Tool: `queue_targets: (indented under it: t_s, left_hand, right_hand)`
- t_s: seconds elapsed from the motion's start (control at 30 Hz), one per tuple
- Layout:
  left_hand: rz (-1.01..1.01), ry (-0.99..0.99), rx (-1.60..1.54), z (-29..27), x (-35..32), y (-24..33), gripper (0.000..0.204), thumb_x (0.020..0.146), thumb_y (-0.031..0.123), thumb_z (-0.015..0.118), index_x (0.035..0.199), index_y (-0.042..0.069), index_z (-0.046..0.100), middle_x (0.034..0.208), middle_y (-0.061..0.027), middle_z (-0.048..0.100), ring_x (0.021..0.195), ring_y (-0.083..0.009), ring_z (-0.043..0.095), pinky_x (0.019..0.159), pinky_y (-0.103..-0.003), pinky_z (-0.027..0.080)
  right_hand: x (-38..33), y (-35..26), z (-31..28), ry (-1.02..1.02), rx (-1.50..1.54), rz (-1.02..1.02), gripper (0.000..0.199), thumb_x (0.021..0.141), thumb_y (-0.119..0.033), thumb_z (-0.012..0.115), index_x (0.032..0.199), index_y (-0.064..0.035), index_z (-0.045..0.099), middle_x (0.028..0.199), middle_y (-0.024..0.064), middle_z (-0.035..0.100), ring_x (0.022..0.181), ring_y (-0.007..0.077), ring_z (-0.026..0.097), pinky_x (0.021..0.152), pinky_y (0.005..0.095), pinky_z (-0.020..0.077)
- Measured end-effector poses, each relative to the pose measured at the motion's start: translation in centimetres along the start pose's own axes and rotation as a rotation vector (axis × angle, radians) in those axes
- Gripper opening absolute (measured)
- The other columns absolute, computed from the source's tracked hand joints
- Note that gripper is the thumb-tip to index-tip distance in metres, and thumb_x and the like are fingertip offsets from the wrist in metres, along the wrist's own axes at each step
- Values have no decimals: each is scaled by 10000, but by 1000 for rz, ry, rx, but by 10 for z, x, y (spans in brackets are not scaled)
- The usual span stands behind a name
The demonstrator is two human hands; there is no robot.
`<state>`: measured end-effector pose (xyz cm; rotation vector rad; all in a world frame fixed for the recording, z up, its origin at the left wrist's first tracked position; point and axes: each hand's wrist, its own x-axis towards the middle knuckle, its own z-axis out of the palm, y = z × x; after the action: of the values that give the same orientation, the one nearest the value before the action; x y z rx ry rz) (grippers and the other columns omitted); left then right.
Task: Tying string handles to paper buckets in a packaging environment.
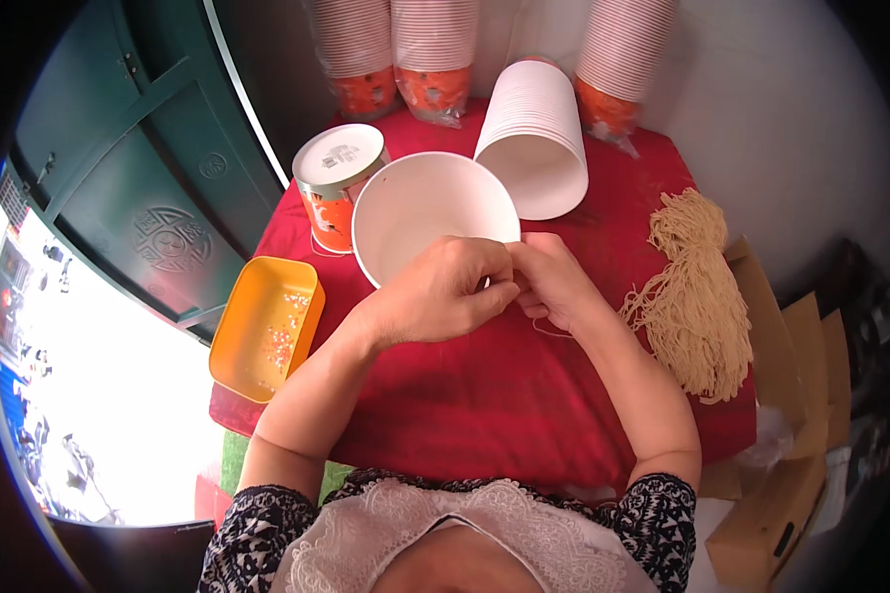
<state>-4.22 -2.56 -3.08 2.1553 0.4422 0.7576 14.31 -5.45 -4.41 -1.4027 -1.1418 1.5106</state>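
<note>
A wide white paper bucket [405, 198] stands in front of me, its open mouth tilted toward me. At its right rim my two hands meet. My left hand [455, 287] is closed in a pinch at the rim; what its fingertips hold is hidden. My right hand [552, 280] pinches beside it, and a thin string [552, 333] trails out below its fingers. On the right of the table lies a large bundle of tan strings [702, 306], bound near its upper part. A yellow tub [229, 326] with small white and red bits inside sits by my left forearm.
Behind the bucket's left side stands an orange printed bucket with a white cap [338, 153]. A nested stack of white buckets [534, 128] lies on its side farther back. Wrapped bucket stacks [430, 59] line the wall. Cardboard boxes [771, 534] flank the red-covered table [445, 395].
</note>
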Motion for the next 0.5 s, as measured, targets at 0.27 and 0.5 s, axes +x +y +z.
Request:
queue_targets:
  t_s: [0.27, 0.5]
  left_hand:
    - [181, 280, -41, -4, -37, 26, 114, 890, -21, 573, 777, -34, 581, 752, -96, 583, 657, -175, 555, 610, -298, 440]
    - [-290, -178, 133, 5, -62, 5, 384, 923, 302, 682, 779, -49, 619, 709, -123, 617, 593, -208, 563, 573, -356, 465]
  right_hand:
    - [0, 23, -5, 126, 278, -190, 113, 918, -149, 494, 910, -49, 546, 632, -17, 465, 469, 55, 385, 382, 236, 288]
    - [8, 46, 4, 180, 333, -348, 127, 980, -161, 493, 950, -44, 532, 621, -26, 430, 471, 53, 383, 392, 226, 313]
